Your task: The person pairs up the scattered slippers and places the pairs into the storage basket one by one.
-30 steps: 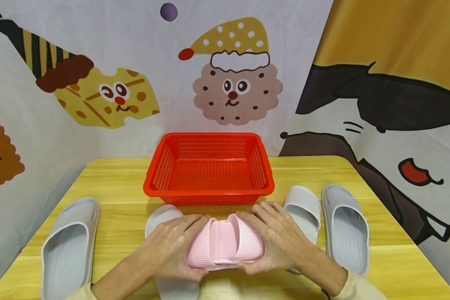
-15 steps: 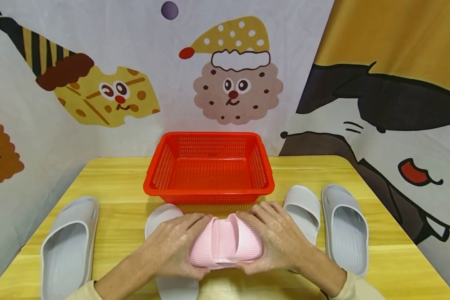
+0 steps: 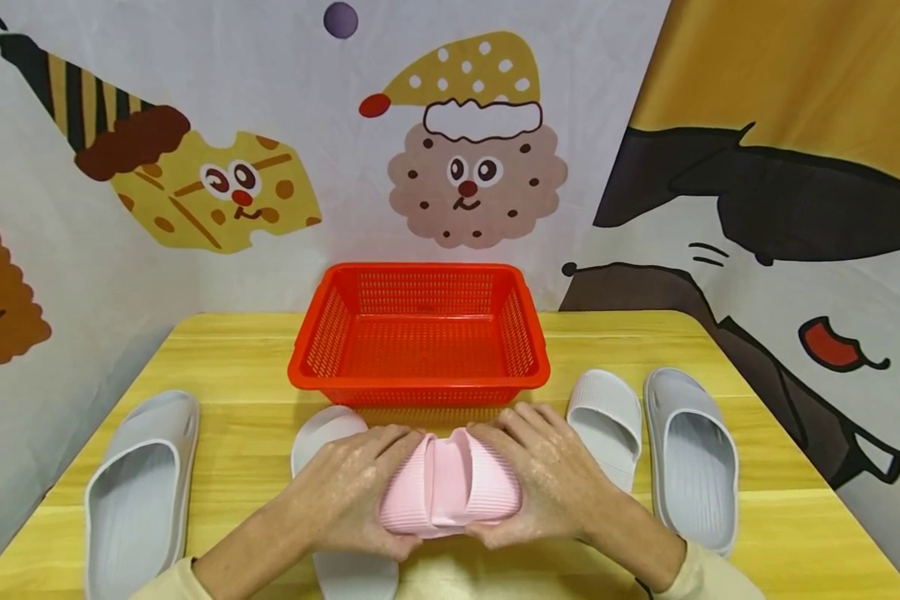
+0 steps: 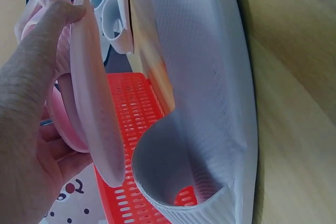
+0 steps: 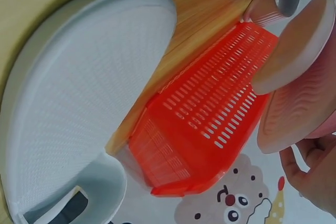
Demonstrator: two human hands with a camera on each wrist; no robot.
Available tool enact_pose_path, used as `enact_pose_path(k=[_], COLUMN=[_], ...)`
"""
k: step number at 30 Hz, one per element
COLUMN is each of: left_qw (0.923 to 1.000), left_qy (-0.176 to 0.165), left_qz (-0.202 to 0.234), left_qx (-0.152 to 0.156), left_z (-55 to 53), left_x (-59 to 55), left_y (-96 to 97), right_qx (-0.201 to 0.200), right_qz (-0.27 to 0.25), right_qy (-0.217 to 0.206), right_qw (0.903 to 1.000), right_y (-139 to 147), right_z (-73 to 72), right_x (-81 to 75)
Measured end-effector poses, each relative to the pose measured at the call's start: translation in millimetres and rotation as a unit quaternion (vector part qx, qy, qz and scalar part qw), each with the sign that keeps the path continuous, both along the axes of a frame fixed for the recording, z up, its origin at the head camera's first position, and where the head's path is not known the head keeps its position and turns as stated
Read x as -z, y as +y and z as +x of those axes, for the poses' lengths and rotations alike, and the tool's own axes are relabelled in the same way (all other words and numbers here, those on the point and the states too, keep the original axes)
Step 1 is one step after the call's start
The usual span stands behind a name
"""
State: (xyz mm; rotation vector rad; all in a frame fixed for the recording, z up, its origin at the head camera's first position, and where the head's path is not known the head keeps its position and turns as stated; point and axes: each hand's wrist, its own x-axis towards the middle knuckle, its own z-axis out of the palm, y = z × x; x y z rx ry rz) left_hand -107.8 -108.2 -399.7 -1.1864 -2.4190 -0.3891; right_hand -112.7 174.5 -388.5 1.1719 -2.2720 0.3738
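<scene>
Both hands hold a pair of pink slippers (image 3: 487,487) above the near middle of the table, their ribbed straps side by side and the openings turned toward each other. My left hand (image 3: 360,492) grips the left end, thumb below and fingers over the top. At the right end my right hand (image 3: 551,479) grips in the same way. In the left wrist view a smooth pink sole (image 4: 94,87) faces the camera. Two pink soles (image 5: 299,108) lie close together in the right wrist view. The slippers' outer ends are partly hidden by the hands.
A red perforated basket (image 3: 420,396) stands behind the hands. One light slipper (image 3: 356,575) lies partly under my left forearm. A larger grey slipper (image 3: 138,492) is at far left. On the right are a white slipper (image 3: 607,417) and a grey slipper (image 3: 693,458).
The hands have come slightly closer together, bringing the two ends of the pink slippers inward. The basket and the slippers on the table stay in place.
</scene>
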Motion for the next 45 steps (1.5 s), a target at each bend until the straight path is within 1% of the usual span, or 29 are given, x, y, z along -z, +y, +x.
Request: enact_pose_path(k=[5,12,17,22,25,31,39,45], left_qw=[1.0000,0.9999,0.9998,0.9999,0.9999,0.9999,0.9999,0.9999], left_qy=[0.003,-0.012,-0.015,-0.017,-0.015,-0.005,0.004,0.000], left_qz=[0.004,-0.006,-0.006,-0.001,0.003,0.011,0.016,0.015], left_qx=[0.003,-0.006,-0.007,-0.002,-0.001,-0.001,0.002,0.002], left_z=[-0.2,-0.6,-0.8,-0.7,-0.3,0.3,-1.5,-2.2], left_x=[0.6,-1.9,-2.3,-2.0,-1.9,-2.2,-2.5,-0.9], left_y=[1.1,3.4,3.9,5.9,6.6,7.1,8.4,9.5], right_qx=[-0.005,-0.002,0.002,-0.010,-0.017,-0.011,-0.018,-0.018], right_qz=[-0.007,-0.009,-0.004,-0.020,-0.030,-0.031,-0.043,-0.045], right_qy=[0.007,0.006,0.002,0.019,0.026,0.023,0.031,0.038], right_qw=[0.9999,0.9999,1.0000,0.9996,0.9991,0.9992,0.9984,0.9981], right_y=[-0.1,-0.8,-1.1,-2.9,-3.8,-4.3,-5.7,-8.6], right_z=[0.2,-1.2,-0.2,-1.4,-2.0,-1.7,-2.9,-3.3], right_x=[1.0,-0.3,-0.1,2.7,4.1,4.8,3.1,5.2])
